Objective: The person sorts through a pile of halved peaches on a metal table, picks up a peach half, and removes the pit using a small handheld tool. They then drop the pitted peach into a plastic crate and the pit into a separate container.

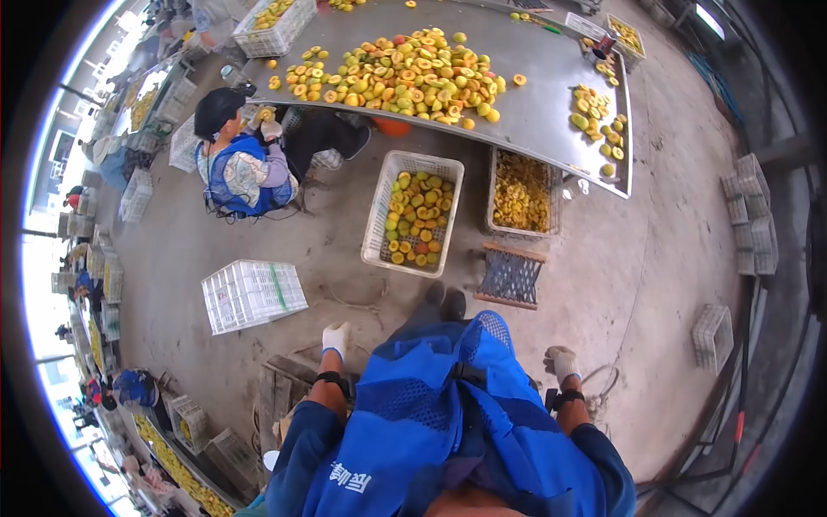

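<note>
My left hand [336, 339], in a white work glove, hangs left of my blue apron [405, 388] with its fingers loosely apart. On the other side, my right hand [562, 363] wears a dirtier glove, its fingers slightly curled and apart. I see nothing held in either one. Ahead of my feet stands a white plastic crate [376, 211] partly filled with halved yellow peaches [420, 211]. A low stool [510, 277] with a woven dark seat is between that crate and my right hand. Left of my left hand, a white crate [254, 297] rests on the floor.
A metal table [543, 103] bears a large heap of peach halves [405, 73]. Under its edge sits a crate [525, 233] of yellow scraps. A seated co-worker [245, 164] handles fruit at left. Stacked crates [752, 215] stand at right; wooden boards [284, 388] lie near my left arm.
</note>
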Demonstrator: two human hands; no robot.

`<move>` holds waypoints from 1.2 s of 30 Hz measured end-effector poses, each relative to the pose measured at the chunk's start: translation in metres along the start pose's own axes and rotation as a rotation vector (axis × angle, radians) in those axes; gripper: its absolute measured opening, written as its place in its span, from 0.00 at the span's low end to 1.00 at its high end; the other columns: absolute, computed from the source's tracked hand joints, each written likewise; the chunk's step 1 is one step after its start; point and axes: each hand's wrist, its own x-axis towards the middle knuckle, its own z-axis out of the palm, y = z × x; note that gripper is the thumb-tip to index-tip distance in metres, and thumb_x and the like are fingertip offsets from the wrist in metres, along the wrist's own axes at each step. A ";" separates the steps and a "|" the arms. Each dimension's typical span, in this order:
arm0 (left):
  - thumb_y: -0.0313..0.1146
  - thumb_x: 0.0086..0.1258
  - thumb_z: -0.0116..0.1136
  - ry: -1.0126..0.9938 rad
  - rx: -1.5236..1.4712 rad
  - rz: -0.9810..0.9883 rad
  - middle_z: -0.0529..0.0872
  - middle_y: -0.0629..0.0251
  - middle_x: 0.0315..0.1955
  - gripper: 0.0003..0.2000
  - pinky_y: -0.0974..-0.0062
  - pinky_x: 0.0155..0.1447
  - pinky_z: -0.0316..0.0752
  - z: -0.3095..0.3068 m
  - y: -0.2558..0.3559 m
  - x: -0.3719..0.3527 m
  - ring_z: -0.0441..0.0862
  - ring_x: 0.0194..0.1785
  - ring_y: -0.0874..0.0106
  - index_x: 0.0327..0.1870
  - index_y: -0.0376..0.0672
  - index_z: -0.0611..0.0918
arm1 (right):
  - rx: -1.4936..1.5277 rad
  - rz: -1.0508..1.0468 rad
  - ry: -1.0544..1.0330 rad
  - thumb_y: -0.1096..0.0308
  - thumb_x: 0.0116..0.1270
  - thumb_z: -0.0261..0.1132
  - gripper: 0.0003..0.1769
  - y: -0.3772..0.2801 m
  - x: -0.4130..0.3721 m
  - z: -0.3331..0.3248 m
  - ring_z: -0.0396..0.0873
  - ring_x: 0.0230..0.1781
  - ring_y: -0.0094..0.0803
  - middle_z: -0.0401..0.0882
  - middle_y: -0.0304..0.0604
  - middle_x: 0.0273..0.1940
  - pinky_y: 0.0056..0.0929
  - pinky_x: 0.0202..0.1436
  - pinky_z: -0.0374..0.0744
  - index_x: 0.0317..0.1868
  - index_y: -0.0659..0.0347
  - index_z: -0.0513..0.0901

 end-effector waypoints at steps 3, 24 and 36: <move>0.35 0.72 0.64 -0.151 0.051 -0.014 0.83 0.66 0.28 0.14 0.72 0.26 0.71 0.018 0.020 0.015 0.79 0.26 0.74 0.53 0.36 0.87 | 0.060 0.067 0.057 0.68 0.74 0.62 0.11 0.043 -0.021 -0.017 0.87 0.31 0.33 0.88 0.43 0.39 0.34 0.28 0.84 0.50 0.63 0.87; 0.32 0.74 0.63 -0.278 0.034 -0.047 0.76 0.71 0.20 0.04 0.73 0.19 0.60 0.133 0.037 -0.046 0.70 0.17 0.78 0.39 0.43 0.85 | 0.095 -0.035 0.061 0.63 0.76 0.63 0.13 0.073 0.011 -0.113 0.88 0.33 0.32 0.89 0.42 0.40 0.32 0.32 0.86 0.49 0.63 0.88; 0.34 0.73 0.62 -0.249 0.213 0.044 0.80 0.67 0.21 0.08 0.70 0.21 0.69 0.186 0.049 -0.094 0.76 0.18 0.72 0.44 0.41 0.86 | -0.044 -0.084 0.034 0.72 0.74 0.59 0.12 0.081 0.077 -0.185 0.88 0.32 0.31 0.89 0.43 0.40 0.31 0.30 0.85 0.50 0.62 0.88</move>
